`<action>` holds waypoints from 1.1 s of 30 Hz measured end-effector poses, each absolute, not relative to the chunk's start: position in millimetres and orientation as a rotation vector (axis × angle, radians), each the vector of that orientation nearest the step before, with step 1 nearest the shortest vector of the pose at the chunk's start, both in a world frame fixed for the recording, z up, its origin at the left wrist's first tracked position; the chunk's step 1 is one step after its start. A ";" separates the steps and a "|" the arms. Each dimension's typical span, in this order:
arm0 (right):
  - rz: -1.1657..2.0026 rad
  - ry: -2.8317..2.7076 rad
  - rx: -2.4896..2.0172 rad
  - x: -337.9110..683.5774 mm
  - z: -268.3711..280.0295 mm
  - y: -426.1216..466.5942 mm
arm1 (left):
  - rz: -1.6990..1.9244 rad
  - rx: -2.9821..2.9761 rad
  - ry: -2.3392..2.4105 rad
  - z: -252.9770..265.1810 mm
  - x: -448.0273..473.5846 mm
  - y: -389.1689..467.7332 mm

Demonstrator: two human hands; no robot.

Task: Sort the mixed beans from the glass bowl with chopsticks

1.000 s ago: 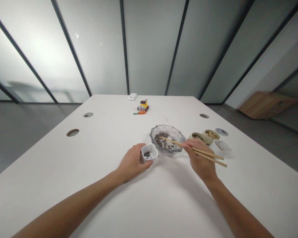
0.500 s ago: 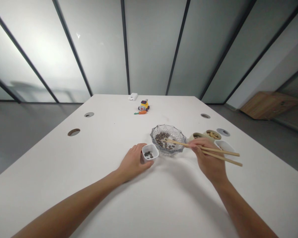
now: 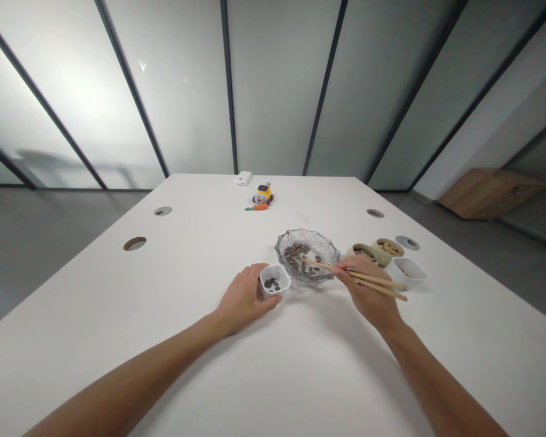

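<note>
Left hand [image 3: 246, 300]: grasping small white cup [image 3: 282, 272], thumb on near side, fingers round the far left. Cup upright on the bench [image 3: 186, 273], a few dark beans [image 3: 272, 284] in the bottom.

Right hand [image 3: 368, 288]: grasping a pair of wooden chopsticks [image 3: 386, 282], back ends out past the hand to the right, slightly spread. Front ends point left into the glass bowl [image 3: 318, 237], tips among the bean pile [image 3: 295, 250]. Can't tell if a bean is pinched, too small.

Bowl: clear, scalloped rim, just beyond and right of the cup. Can't tell if they touch. Beans mostly bunched on its left side, some loose toward the near side and right.

Right of bowl, by the right hand: round tan pot [image 3: 352, 250], partly hidden by the hand. Second tan pot [image 3: 384, 260] just beside it, pale nut-like pieces inside. White container [image 3: 414, 282] nearer, something pale in it, can't make out what.

Further out: yellow toy truck [image 3: 263, 194] past the bowl, orange toy carrot [image 3: 257, 207] just in front of it. White box [image 3: 242, 178] at the far edge. Frosted glass panels [image 3: 273, 85] behind, wooden cabinet [image 3: 491, 193] off to the right.
</note>
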State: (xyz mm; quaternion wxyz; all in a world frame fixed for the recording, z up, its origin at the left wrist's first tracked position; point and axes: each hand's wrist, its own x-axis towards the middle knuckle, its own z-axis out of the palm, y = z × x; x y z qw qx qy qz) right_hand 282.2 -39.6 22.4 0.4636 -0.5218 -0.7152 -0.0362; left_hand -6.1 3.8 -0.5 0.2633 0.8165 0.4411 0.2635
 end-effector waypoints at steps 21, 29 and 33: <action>-0.017 -1.765 -1.218 273.0 15.9 -39.6 | 0.730 2.207 1.178 -1.7 -5.5 4.1; -0.004 -1.774 -1.173 273.7 10.3 -40.0 | 0.733 2.203 1.170 -0.6 -4.9 3.7; 0.014 -1.765 -1.190 272.3 6.6 -37.9 | 0.743 2.199 1.174 0.9 -4.5 3.1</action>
